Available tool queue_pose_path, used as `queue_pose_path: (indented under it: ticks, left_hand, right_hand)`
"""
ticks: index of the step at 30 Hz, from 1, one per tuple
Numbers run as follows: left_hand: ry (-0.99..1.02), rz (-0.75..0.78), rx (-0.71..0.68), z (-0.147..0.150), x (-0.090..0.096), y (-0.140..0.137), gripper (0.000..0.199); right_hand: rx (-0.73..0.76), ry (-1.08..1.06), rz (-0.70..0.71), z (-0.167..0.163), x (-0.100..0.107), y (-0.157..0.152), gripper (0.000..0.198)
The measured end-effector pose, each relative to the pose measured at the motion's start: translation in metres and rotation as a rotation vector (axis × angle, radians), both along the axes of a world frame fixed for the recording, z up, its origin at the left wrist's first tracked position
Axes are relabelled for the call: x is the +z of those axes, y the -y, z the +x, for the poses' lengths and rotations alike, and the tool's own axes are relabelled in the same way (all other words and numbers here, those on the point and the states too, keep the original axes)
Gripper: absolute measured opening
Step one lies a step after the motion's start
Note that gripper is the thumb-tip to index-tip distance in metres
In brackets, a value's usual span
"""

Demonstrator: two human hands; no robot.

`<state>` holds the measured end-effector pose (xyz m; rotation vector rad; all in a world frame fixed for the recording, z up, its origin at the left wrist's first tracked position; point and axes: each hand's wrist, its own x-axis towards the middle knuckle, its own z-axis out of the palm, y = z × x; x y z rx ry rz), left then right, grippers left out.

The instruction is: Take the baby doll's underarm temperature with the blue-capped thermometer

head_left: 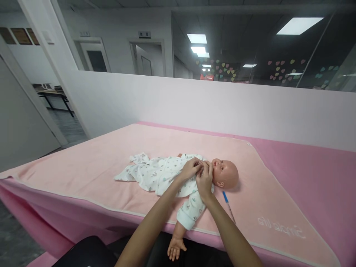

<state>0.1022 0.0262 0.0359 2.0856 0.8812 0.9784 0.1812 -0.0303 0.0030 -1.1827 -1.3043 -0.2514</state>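
A baby doll [225,176] lies on its back with its head to the right, dressed in a white printed shirt [191,205] and matching trousers [147,172]. My left hand [191,168] and my right hand [205,178] meet at the shirt's front, just below the doll's chin. The fingers of both are bent and pinched together on the cloth there. My hands cover the exact spot they grip. One doll arm [178,239] sticks out over the near edge of the table. Beside the head lies a thin stick with a blue end [225,197].
Under the doll is a pale pink mat [91,159] with white lettering, on a darker pink cover [314,163]. A white wall with glass above [222,104] stands behind the table. At far left are a doorway and a small table [54,92].
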Motion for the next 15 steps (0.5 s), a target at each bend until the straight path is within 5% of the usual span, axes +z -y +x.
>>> queue_pose_path:
  ticks: [6, 15]
  left_hand:
    - [0.081, -0.064, -0.033, 0.0008, -0.0012, -0.0025, 0.012]
    - [0.142, 0.038, -0.036, 0.0021, -0.0011, 0.0026, 0.014]
  right_hand:
    - [-0.001, -0.031, 0.019, -0.0022, 0.0018, 0.002, 0.034]
    - [0.034, -0.03, -0.018, 0.0011, 0.0005, 0.0026, 0.037]
